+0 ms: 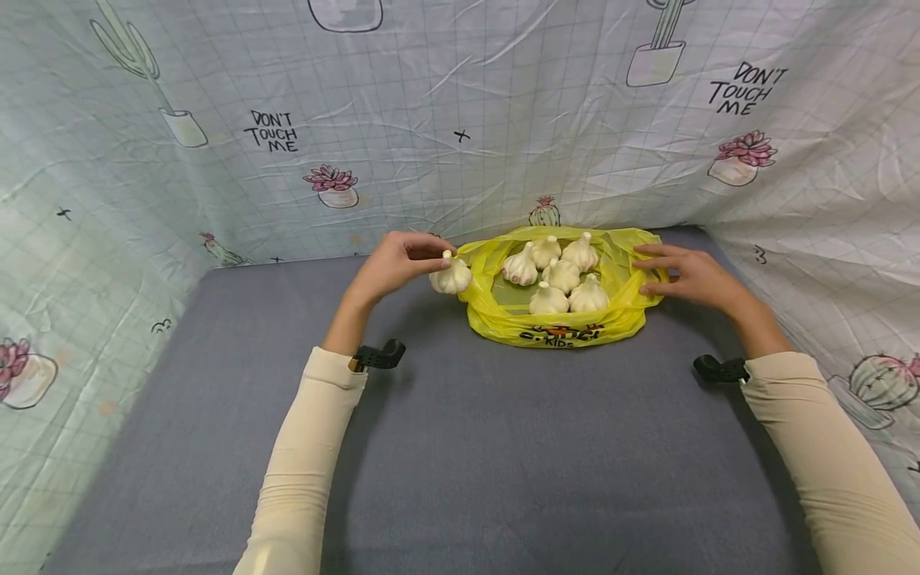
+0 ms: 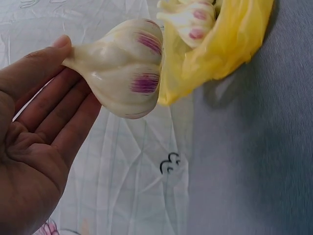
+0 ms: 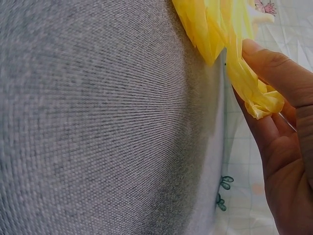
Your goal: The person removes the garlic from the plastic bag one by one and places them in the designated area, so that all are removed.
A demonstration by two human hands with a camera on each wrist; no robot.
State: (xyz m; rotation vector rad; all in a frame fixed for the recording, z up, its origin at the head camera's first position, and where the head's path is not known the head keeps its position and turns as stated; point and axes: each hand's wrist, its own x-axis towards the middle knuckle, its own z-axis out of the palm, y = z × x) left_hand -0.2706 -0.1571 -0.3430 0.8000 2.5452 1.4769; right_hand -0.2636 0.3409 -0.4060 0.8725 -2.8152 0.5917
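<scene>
The left hand [image 1: 394,267] pinches one garlic bulb [image 1: 453,279] by its neck, between thumb and fingers, neck upward. The bulb is located at the left rim of the yellow plastic bag [image 1: 496,321]; contact with the rim cannot be confirmed. The bag lies open near the back edge of the table [image 1: 561,447], toward the back right corner, and contains six garlic bulbs [image 1: 562,275]. The right hand [image 1: 693,277] pinches the bag's right rim between thumb and fingers.
</scene>
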